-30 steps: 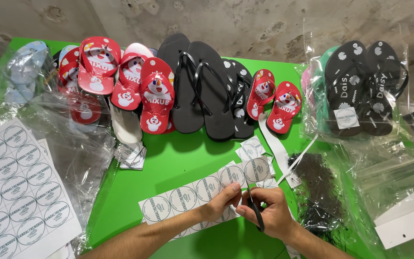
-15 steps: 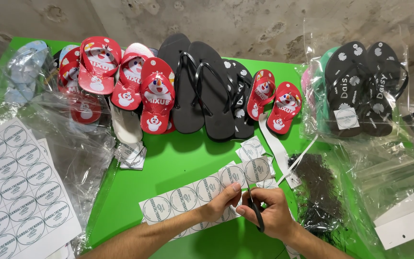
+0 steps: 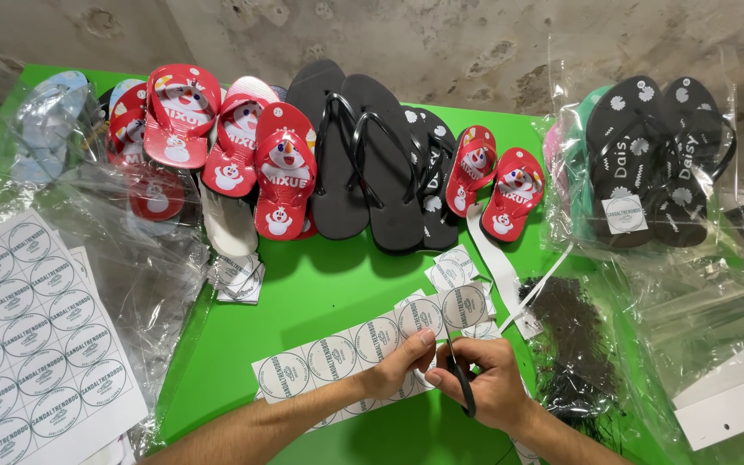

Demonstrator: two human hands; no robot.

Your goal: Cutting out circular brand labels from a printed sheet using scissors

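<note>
My left hand [image 3: 396, 368] pinches a long strip of round white stickers [image 3: 337, 355] that lies on the green table [image 3: 320, 284]. My right hand [image 3: 484, 383] grips black-handled scissors [image 3: 456, 372], whose blades sit across the strip between two stickers near its right end. Several cut sticker squares [image 3: 448, 269] lie just beyond the strip.
Red cartoon flip-flops [image 3: 279, 172], plain black flip-flops [image 3: 362, 155] and small red ones [image 3: 492, 181] line the back. Bagged black flip-flops [image 3: 647, 164] stand at the right, clear bags [image 3: 122, 250] and a full sticker sheet [image 3: 27, 336] at the left. A pile of black ties [image 3: 572, 353] lies right of my hands.
</note>
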